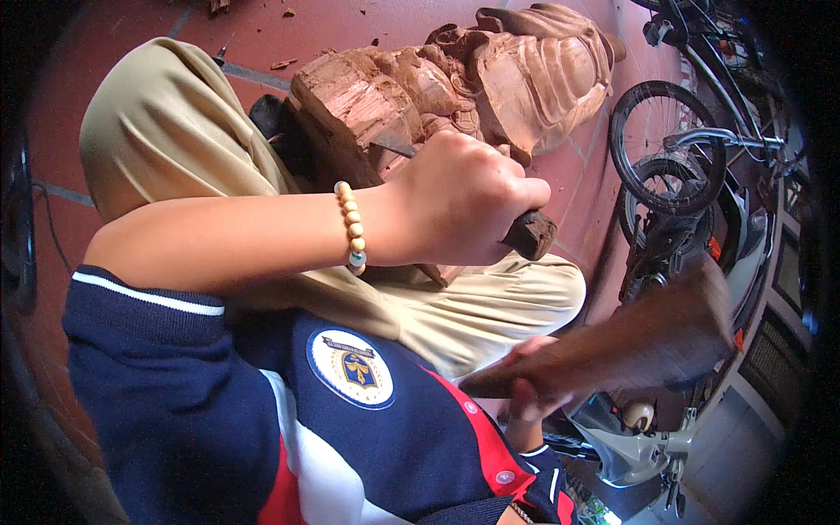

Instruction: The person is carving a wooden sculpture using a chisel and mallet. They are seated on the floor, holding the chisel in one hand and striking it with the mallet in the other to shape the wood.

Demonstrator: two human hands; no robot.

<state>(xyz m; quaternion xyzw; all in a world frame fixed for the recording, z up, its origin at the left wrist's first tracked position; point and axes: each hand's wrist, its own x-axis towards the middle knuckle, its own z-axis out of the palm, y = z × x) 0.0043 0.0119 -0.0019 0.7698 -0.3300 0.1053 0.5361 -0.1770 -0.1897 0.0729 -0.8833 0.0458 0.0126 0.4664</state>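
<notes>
A reddish-brown carved wooden figure (490, 79) lies between my knees on the red tiled floor. My left hand (459, 206), with a bead bracelet at the wrist, is closed around a chisel (529, 234); its metal blade (394, 144) rests against the rough end of the carving. My right hand (525, 385) grips a wooden mallet (647, 337), blurred, raised to the right of the chisel's dark handle end. My khaki trousers and navy, white and red shirt fill the lower left.
A bicycle (669, 144) stands at the right by the carving, with a scooter (639, 437) below it. Wood chips (283, 63) are scattered on the red tiles (245, 35) at the top. A dark cable (48, 223) runs at the left.
</notes>
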